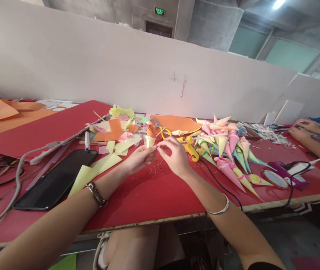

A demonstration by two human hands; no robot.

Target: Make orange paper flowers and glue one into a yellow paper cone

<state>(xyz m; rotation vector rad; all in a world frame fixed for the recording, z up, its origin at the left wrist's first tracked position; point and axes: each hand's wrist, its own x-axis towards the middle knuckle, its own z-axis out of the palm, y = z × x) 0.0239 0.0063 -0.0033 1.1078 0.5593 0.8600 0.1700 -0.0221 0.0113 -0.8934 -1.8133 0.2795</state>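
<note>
Above the red table [160, 195], my left hand [141, 159] and my right hand [175, 155] meet at the fingertips. A small orange and pale yellow cone piece [150, 138] stands up just over my left fingers, with a pink bit at its top; my left hand seems closed round its lower end. My right thumb and index finger pinch at something too small to make out, close to my left thumb. Just right of my right hand lies a yellow glue gun [191, 149]. Yellow-handled scissors [165, 132] lie behind the hands.
A pile of pastel foam cones [227, 146] lies to the right. A black phone [57, 180], yellow sheets [92, 172] and a marker [87, 141] are at the left. A black cable runs to the table's front edge. Another person's hands [303, 129] are at the far right.
</note>
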